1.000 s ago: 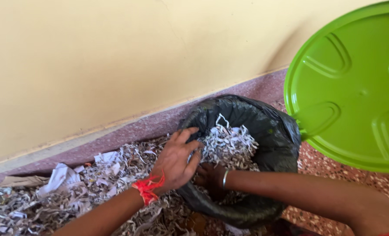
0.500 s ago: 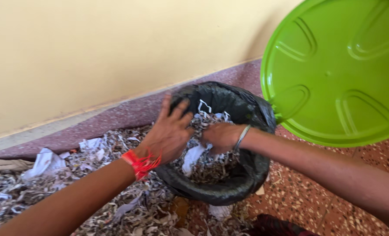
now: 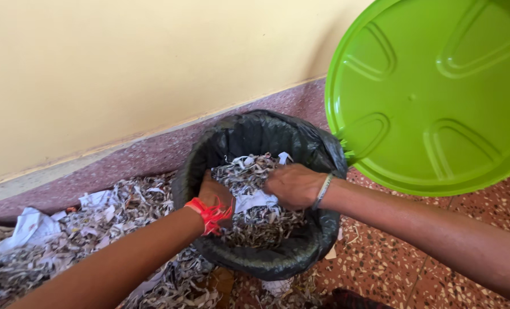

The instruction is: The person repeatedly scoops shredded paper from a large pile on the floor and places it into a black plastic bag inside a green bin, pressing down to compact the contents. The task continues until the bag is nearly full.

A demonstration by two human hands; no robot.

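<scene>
Head view shows both hands down in a bin lined with a black bag (image 3: 323, 149), at the centre of the frame, pressing on the shredded paper (image 3: 249, 171) that fills it. The left hand (image 3: 216, 194), with a red band at the wrist, is sunk at the left inner edge of the bin; its fingers are buried in the shreds, so I cannot tell whether they are curled or flat. The right hand (image 3: 292, 184), with a thin bangle, lies palm down with its fingers bent onto a white scrap in the pile.

To pack it well, I would judge that flat palms pushing straight down, away from the liner's rim, keep the bag from slipping in.

More shreds and crumpled white sheets (image 3: 32, 226) lie on the floor (image 3: 392, 269) at the lower left, along the wall. A green lid (image 3: 432, 97) stands open at the upper right, its edge cut off by the frame. The bin's own body is hidden under the bag.
</scene>
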